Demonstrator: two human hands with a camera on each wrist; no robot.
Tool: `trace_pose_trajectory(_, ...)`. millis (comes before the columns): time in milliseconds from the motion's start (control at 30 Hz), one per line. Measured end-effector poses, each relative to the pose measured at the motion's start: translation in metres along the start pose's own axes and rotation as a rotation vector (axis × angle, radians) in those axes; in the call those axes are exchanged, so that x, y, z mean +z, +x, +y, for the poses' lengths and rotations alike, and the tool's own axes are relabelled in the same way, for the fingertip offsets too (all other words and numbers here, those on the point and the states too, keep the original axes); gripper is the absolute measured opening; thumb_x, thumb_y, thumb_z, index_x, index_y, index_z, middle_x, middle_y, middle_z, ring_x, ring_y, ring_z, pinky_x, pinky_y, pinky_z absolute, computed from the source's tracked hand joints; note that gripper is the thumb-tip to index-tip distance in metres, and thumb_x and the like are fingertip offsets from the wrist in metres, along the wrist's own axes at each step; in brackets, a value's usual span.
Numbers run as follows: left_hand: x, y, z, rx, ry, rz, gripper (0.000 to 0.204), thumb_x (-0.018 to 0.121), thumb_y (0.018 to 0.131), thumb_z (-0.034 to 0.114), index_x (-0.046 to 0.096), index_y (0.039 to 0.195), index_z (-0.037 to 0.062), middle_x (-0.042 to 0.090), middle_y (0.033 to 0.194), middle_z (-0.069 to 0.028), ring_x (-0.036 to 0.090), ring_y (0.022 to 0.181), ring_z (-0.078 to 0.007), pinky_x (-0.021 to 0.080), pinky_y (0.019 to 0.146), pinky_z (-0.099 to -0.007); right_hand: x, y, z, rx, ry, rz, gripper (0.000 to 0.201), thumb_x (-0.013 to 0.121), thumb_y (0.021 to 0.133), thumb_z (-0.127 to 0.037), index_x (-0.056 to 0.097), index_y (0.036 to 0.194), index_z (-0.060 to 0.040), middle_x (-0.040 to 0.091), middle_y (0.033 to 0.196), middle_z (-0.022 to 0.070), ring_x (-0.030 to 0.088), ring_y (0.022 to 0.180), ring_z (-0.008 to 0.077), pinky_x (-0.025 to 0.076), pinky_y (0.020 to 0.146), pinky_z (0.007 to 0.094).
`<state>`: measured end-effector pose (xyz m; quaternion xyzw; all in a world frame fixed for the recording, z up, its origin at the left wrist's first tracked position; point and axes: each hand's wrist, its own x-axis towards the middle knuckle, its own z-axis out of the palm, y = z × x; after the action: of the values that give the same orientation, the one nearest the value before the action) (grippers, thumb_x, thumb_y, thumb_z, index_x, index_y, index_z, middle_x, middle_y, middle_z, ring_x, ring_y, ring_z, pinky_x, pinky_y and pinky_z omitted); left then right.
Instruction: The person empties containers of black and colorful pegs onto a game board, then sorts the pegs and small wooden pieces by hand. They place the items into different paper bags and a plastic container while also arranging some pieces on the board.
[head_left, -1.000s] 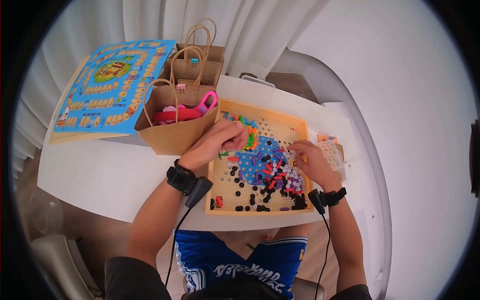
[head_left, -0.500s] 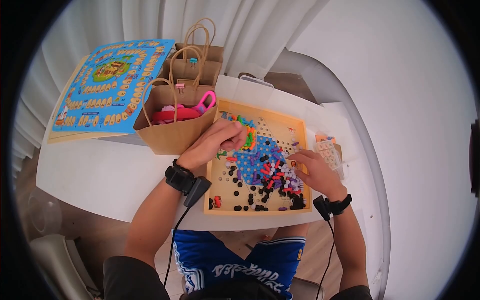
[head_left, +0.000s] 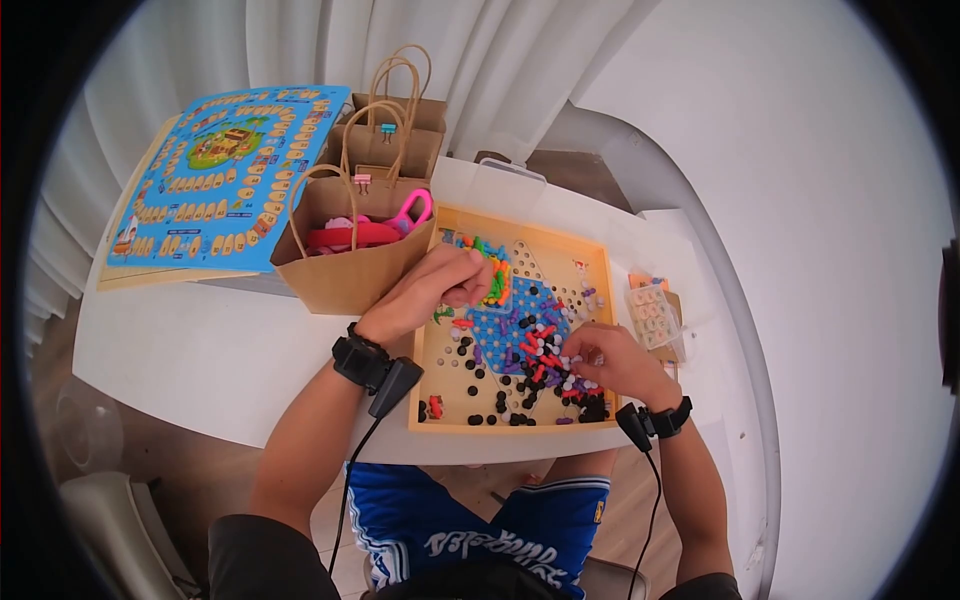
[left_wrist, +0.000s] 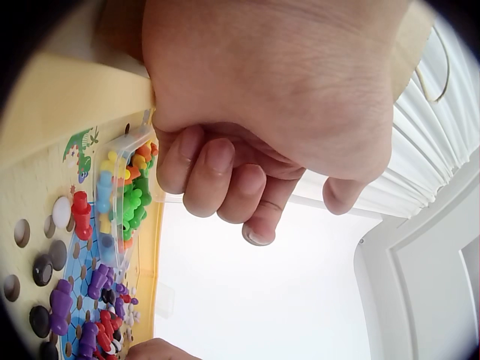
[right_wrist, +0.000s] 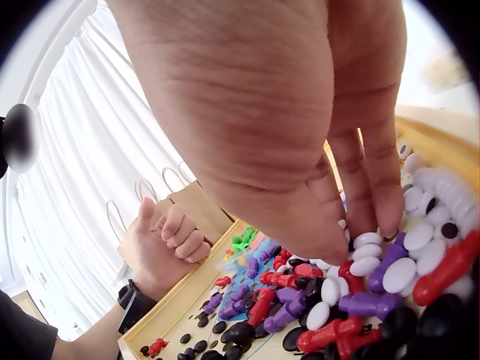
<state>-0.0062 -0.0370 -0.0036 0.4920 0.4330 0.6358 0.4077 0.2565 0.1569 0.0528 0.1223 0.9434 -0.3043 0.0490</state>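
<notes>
Paper bags [head_left: 350, 282] on tbl [head_left: 190, 375] — blue game bd [head_left: 180, 185] to L, white curtain [head_left: 275, 45] behind.

There are one wooden tray [head_left: 448, 384], two binder clips [head_left: 388, 132] [head_left: 362, 183] and uncountably many loose pieces [head_left: 540, 347].

On the white tabletop [head_left: 190, 340], a wooden tray [head_left: 515, 429] lies along the near edge. The person's right hand [head_left: 622, 362] reaches in over the tray's right edge, its fingertips among heaped white, red, purple and black pieces [head_left: 545, 350]. The left hand [head_left: 438, 285] hangs over the tray's left edge, fingers loosely curled, near a group of bright-coloured pieces [head_left: 497, 282]. Black pieces [head_left: 593, 408] crowd the tray's near right corner. Beside its left edge stands a paper bag [head_left: 350, 285]; a blue game board [head_left: 225, 150] lies towards the tabletop's far left corner.
</notes>
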Motion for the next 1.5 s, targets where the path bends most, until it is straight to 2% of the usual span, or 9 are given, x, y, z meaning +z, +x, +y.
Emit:
trace_pose_trajectory(200, -0.001, 0.0, 0.001, 0.002, 0.005, -0.013, 0.064, 0.037, 0.11, 0.055, 0.053, 0.072, 0.0059, 0.035, 0.062, 0.0051, 0.026, 0.057, -0.0073, 0.02, 0.054, -0.0275, -0.004, -0.003, -0.01, 0.133, 0.013, -0.171, 0.017, 0.073, 0.084, 0.0, 0.07, 0.101, -0.0011, 0.069, 0.09, 0.0133, 0.07, 0.084, 0.0248, 0.056, 0.075, 0.0366)
trace_pose_trajectory(333, 0.001, -0.001, 0.004, -0.011, -0.027, -0.014, 0.054, 0.04, 0.11, 0.042, 0.053, 0.072, 0.0067, 0.031, 0.062, 0.0063, 0.026, 0.058, -0.0063, 0.021, 0.055, -0.0275, -0.012, -0.007, -0.004, 0.08, -0.008, -0.052, 0.019, 0.071, 0.083, 0.002, 0.071, 0.101, -0.0025, 0.073, 0.093, 0.0116, 0.072, 0.089, 0.0253, 0.058, 0.079, 0.0349)
trace_pose_trajectory(500, -0.001, 0.001, 0.0, 0.0, 0.002, -0.017, 0.064, 0.038, 0.11, 0.055, 0.053, 0.072, 0.0056, 0.035, 0.062, 0.0055, 0.026, 0.057, -0.0071, 0.02, 0.054, -0.0275, -0.009, -0.017, -0.01, 0.054, -0.391, -0.152, 0.041, 0.067, 0.076, 0.012, 0.067, 0.111, -0.0084, 0.063, 0.135, 0.0138, 0.063, 0.118, 0.0376, 0.054, 0.099, 0.0405)
trace_pose_trajectory(633, -0.001, 0.0, 0.0, -0.001, 0.007, -0.011, 0.062, 0.038, 0.11, 0.053, 0.053, 0.072, 0.0055, 0.035, 0.062, 0.0055, 0.026, 0.057, -0.007, 0.02, 0.054, -0.0276, -0.001, -0.023, -0.019, 0.075, -0.479, -0.115, 0.046, 0.067, 0.074, 0.014, 0.064, 0.113, -0.0111, 0.059, 0.136, 0.0118, 0.061, 0.118, 0.0406, 0.053, 0.099, 0.0429)
trace_pose_trajectory(833, 0.0, 0.0, 0.001, -0.002, 0.002, -0.017, 0.061, 0.038, 0.11, 0.051, 0.053, 0.072, 0.0058, 0.036, 0.063, 0.0054, 0.027, 0.057, -0.0068, 0.02, 0.054, -0.0274, 0.004, -0.018, -0.004, -0.019, -0.54, -0.011, 0.035, 0.066, 0.075, 0.012, 0.06, 0.104, -0.0058, 0.063, 0.11, 0.0118, 0.063, 0.111, 0.04, 0.053, 0.091, 0.0471)
trace_pose_trajectory(1000, 0.0, -0.001, 0.003, -0.01, -0.029, -0.011, 0.053, 0.041, 0.11, 0.041, 0.054, 0.072, 0.0064, 0.031, 0.062, 0.006, 0.027, 0.058, -0.0066, 0.022, 0.056, -0.028, -0.003, -0.01, -0.002, -0.05, -0.25, -0.073, 0.021, 0.069, 0.08, 0.007, 0.065, 0.099, -0.0027, 0.065, 0.098, 0.0132, 0.069, 0.092, 0.032, 0.056, 0.08, 0.0409)
trace_pose_trajectory(1233, 0.001, 0.0, 0.001, -0.014, -0.024, -0.007, 0.055, 0.04, 0.11, 0.042, 0.053, 0.071, 0.0061, 0.03, 0.062, 0.006, 0.026, 0.058, -0.0073, 0.021, 0.055, -0.0288, -0.012, 0.028, -0.004, -0.027, -0.207, 0.15, 0.025, 0.071, 0.084, 0.003, 0.068, 0.107, -0.0026, 0.067, 0.103, 0.0125, 0.069, 0.092, 0.0294, 0.056, 0.081, 0.0391)
trace_pose_trajectory(1300, 0.002, 0.0, 0.002, -0.011, -0.029, 0.002, 0.055, 0.04, 0.11, 0.042, 0.053, 0.071, 0.0061, 0.03, 0.061, 0.006, 0.026, 0.057, -0.0074, 0.021, 0.055, -0.0289, -0.006, 0.041, -0.001, -0.142, -0.215, 0.245, 0.029, 0.071, 0.083, 0.004, 0.067, 0.111, -0.0027, 0.067, 0.105, 0.0138, 0.069, 0.095, 0.0297, 0.056, 0.083, 0.039)
trace_pose_trajectory(1500, 0.0, -0.001, 0.002, 0.002, -0.022, -0.011, 0.055, 0.04, 0.11, 0.042, 0.053, 0.071, 0.006, 0.03, 0.062, 0.006, 0.026, 0.058, -0.0072, 0.021, 0.055, -0.0288, 0.005, 0.059, 0.003, -0.137, -0.239, 0.136, 0.03, 0.073, 0.082, 0.004, 0.067, 0.111, -0.0016, 0.067, 0.105, 0.015, 0.068, 0.094, 0.029, 0.056, 0.083, 0.0394)
